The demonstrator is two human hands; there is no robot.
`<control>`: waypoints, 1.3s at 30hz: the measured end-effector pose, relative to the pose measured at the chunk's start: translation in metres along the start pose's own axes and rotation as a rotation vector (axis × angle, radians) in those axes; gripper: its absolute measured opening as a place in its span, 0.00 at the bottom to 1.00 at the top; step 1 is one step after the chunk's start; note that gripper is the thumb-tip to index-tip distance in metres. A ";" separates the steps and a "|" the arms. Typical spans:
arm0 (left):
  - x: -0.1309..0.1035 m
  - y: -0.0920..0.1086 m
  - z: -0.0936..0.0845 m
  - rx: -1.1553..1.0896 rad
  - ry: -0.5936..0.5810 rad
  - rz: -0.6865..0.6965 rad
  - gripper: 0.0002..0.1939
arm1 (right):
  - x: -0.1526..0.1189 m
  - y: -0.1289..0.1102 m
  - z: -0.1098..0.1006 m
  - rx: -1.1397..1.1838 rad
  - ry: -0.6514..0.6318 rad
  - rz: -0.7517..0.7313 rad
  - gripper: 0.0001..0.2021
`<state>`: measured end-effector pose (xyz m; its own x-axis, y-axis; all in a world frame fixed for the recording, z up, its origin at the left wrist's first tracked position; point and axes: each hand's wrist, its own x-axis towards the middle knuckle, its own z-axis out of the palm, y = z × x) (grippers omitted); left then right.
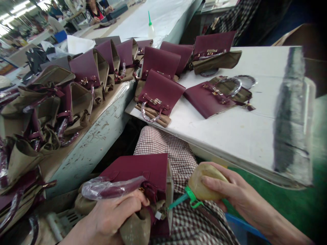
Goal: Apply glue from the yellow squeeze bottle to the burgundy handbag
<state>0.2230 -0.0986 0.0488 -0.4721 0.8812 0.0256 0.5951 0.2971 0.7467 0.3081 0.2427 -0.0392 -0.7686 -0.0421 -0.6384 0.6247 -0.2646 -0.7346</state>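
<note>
On my lap rests a burgundy handbag (148, 166), its side edge facing right and its olive lining partly pulled out. My left hand (112, 214) is closed on the handbag, near the plastic-wrapped handle (109, 188) and the loose lining (136, 226). In my right hand (230, 187) is a squeeze glue bottle (204, 182) with yellowish contents and a green cap, tipped downward. Its green nozzle (177, 201) points left, with the tip at the handbag's side edge. Whether any glue is flowing out, I cannot tell.
Several burgundy handbags (162, 92) stand or lie on the white table (258, 126) ahead. Many more handbags (85, 69) crowd the bench (102, 122) on the left. Another glue bottle (151, 30) stands at the back. A person (95, 12) sits far off.
</note>
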 end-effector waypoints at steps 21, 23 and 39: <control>0.002 0.000 -0.003 -0.003 -0.007 -0.007 0.04 | 0.014 0.031 -0.018 -0.354 0.275 -0.078 0.34; 0.004 0.000 -0.003 -0.006 -0.001 0.005 0.05 | 0.014 0.036 -0.018 -0.380 0.319 -0.094 0.34; 0.012 0.004 0.009 0.022 0.176 0.000 0.03 | -0.026 0.032 -0.010 0.422 0.218 0.054 0.28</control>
<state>0.2255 -0.0837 0.0463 -0.5775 0.8038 0.1429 0.6084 0.3070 0.7319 0.3497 0.2453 -0.0483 -0.6615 0.1251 -0.7394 0.5172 -0.6378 -0.5706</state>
